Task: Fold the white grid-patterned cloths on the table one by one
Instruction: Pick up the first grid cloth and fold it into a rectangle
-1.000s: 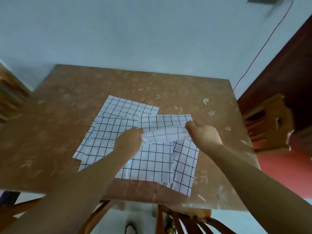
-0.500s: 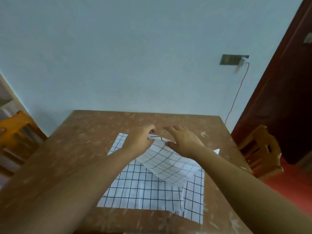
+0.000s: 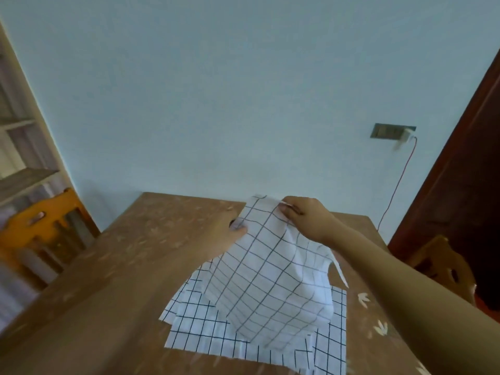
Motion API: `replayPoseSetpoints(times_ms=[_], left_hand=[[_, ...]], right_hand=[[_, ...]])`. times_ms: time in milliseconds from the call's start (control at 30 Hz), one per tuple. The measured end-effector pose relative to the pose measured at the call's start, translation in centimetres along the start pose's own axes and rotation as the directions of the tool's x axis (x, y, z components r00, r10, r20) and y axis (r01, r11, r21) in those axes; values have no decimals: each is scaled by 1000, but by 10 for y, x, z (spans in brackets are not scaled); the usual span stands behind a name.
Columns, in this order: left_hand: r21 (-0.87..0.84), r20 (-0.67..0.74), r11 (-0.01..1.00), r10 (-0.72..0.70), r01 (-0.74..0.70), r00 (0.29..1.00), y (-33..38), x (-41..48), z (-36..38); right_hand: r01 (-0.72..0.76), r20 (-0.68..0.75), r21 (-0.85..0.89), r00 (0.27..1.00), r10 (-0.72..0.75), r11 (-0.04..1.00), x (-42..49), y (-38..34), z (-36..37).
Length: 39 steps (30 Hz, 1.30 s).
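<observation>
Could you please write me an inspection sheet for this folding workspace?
Surface: brown wooden table with pale leaf marks.
Job's things: one white grid-patterned cloth held up; more grid cloths lie flat beneath it.
Clutter: nothing seen.
Grippers: left hand and right hand each pinch the raised cloth's upper edge.
Cables: thin red cable hangs from the wall socket.
Surroundings: pale blue wall, orange wooden chair at left, dark brown door at right.

Bare table surface spans the left half and a narrow strip at the right edge; the lifted cloth, pinched by the left hand and right hand, blocks the centre; flat cloths cover the near centre; the wall bounds the far edge; a left chair and a right chair flank the table.
</observation>
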<state>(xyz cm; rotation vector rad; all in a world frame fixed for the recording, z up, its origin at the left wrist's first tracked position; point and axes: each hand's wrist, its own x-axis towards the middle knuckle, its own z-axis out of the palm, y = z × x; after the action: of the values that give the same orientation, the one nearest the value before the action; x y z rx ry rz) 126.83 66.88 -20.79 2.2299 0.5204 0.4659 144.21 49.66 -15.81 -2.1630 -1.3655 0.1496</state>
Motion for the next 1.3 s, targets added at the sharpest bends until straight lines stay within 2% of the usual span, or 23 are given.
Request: replayPoseSetpoints(times_ms=[167,267,333,433,500,533,633,700,867,967,1133,1300], left_hand=[[41,-9,999,34,-34,999,9,6,-9],[225,-8,966,135,-130,991,26,11,-14],[292,-14,950,121,-111,993,29,12,-17],[204,36,974,94,-99,995,13,13,-18],[91,105,996,-11,1,994,-9,14,-23],[106,147,993,-70,55,987,-18,14,-25],[327,274,924,-293,197,916,-52,13,-27],[389,289,887,-375,250,881,-68,4,-24],[280,168,891,-413,358,895,-91,0,-33],[124,66,901,-426,417,902,-98,9,-52],[-181,-95,900,-418,397,904,-86,15,-66],[-205,-126,915,-377,348,918,-78,19,-58]], right_hand=[[-6,27,37,1000,5,999,9,-15,-9],[83,-82,15,993,-82,996,16,-28,-7],[87,-160,42,984,-79,995,18,-30,-10],[49,-249,109,968,-21,993,22,-21,-21],[22,-293,109,956,11,994,24,-12,-31],[3,-315,103,949,29,995,24,-7,-35],[-80,-380,123,917,122,989,24,11,-45],[-135,-400,125,900,174,983,22,25,-47],[-238,-360,67,900,246,969,13,58,-45],[-298,-323,35,900,293,954,10,74,-44],[-374,-285,-57,895,344,926,8,88,-35],[-403,-246,-47,891,381,914,11,88,-22]])
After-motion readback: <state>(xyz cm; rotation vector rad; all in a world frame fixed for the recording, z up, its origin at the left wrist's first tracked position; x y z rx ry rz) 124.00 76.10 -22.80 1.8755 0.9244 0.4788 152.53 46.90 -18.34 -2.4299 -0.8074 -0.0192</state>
